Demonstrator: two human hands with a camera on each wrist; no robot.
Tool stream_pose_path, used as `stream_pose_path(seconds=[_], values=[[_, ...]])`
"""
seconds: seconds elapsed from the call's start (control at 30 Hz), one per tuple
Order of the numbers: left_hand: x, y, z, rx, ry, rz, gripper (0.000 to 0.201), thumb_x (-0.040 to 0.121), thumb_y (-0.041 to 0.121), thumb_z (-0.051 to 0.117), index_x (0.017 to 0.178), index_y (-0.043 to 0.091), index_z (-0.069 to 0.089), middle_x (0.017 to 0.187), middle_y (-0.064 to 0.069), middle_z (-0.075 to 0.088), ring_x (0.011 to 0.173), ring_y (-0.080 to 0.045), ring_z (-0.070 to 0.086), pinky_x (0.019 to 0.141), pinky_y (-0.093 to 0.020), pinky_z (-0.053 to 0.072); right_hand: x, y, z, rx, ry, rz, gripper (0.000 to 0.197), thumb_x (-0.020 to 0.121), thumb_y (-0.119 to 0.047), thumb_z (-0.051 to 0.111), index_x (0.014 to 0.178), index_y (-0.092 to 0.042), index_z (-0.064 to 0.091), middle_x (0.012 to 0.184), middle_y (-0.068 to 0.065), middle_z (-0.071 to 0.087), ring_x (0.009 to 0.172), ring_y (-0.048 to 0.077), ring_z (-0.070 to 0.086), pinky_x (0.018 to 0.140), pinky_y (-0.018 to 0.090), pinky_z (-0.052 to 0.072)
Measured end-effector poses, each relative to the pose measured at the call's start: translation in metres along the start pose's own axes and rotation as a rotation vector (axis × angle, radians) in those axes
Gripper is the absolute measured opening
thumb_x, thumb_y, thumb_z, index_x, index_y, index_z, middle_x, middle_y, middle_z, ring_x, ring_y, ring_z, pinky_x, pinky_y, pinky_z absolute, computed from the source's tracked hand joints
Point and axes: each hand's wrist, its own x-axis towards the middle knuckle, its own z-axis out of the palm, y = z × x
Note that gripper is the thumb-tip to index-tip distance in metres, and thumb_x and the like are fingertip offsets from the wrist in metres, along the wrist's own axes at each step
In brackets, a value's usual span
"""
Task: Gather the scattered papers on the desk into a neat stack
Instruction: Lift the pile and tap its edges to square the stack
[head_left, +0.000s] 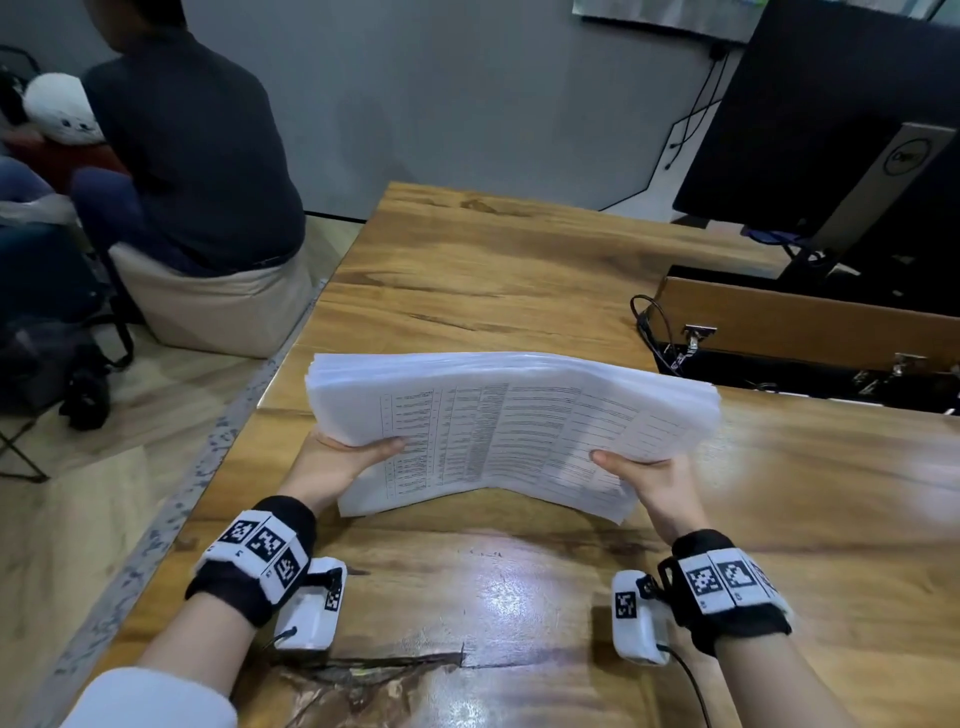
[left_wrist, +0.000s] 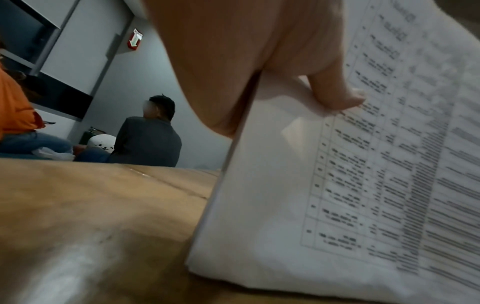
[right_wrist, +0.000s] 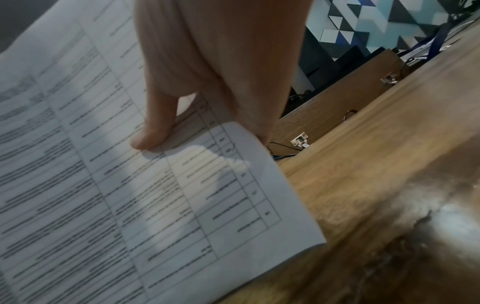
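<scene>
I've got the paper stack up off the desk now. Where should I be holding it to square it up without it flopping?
Hold the paper stack at its two short ends, coming in from either side, as the left hand and right hand do now: thumbs on top, fingers beneath. It bows upward in the middle, so probably stand its long edge on the desk.

Up close, the left hand (left_wrist: 233, 61) gripped the stack of papers (left_wrist: 337, 195) by its side edge, thumb (left_wrist: 335, 92) pressed onto the printed table on the top sheet. The stack's lower corner met the wooden desk (left_wrist: 91, 216). Beyond the desk a person in a dark top (left_wrist: 148, 142) sat facing away, beside a white plush toy (left_wrist: 101, 142).
</scene>
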Motion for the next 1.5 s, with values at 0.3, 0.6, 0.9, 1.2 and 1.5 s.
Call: stream_pose_path(seconds=[0.3,0.6,0.9,1.2,1.5], values=[[0.017,0.057,-0.015,0.162,-0.109,0.182,0.030,0.049,0.037,0.087,0.074,0.030,0.074,0.075,0.023,0.074,0.079,0.003,0.068,0.070,-0.019,0.058,0.011,-0.086,-0.003,-0.560,0.172,-0.226,0.107,0.057,-0.034,0.084,0.146,-0.015,0.026,0.145,0.007,0.036,0.136,0.021,0.034,0.114,0.043,0.029],[0.034,0.120,0.009,0.420,-0.296,0.252,0.021,0.064,0.007,0.083,0.080,-0.002,0.073,0.069,0.004,0.066,0.060,-0.001,0.054,0.058,-0.015,0.046,0.015,-0.150,0.066,-0.740,-0.323,-0.450,0.020,0.067,-0.019,0.082,0.087,-0.020,0.077,0.055,-0.022,0.063,0.055,-0.007,0.055,0.058,0.014,0.042],[0.040,0.104,-0.012,-0.069,-0.129,0.263,0.035,0.036,0.047,0.085,0.063,0.027,0.076,0.062,0.012,0.073,0.054,0.001,0.061,0.053,-0.015,0.048,0.022,-0.143,0.026,-0.184,-0.196,-0.379,0.010,0.067,-0.007,0.079,0.072,-0.012,0.072,0.063,-0.008,0.071,0.063,0.009,0.064,0.061,0.024,0.051],[0.027,0.129,0.045,-0.177,-0.181,0.375,0.040,0.047,0.036,0.087,0.081,0.025,0.070,0.075,0.020,0.075,0.079,0.003,0.070,0.079,-0.020,0.057,0.015,-0.101,0.039,0.150,-0.012,-0.341,0.018,0.077,0.003,0.069,0.086,-0.013,0.070,0.077,-0.013,0.076,0.078,0.002,0.071,0.068,0.017,0.054],[0.015,0.104,0.040,-0.076,-0.331,0.305,0.037,0.050,0.042,0.083,0.082,0.026,0.075,0.084,0.014,0.077,0.082,-0.002,0.072,0.072,-0.019,0.056,0.012,-0.097,0.017,0.087,-0.140,-0.273,0.025,0.071,0.007,0.069,0.090,-0.010,0.068,0.078,-0.013,0.076,0.077,0.001,0.071,0.067,0.015,0.054]])
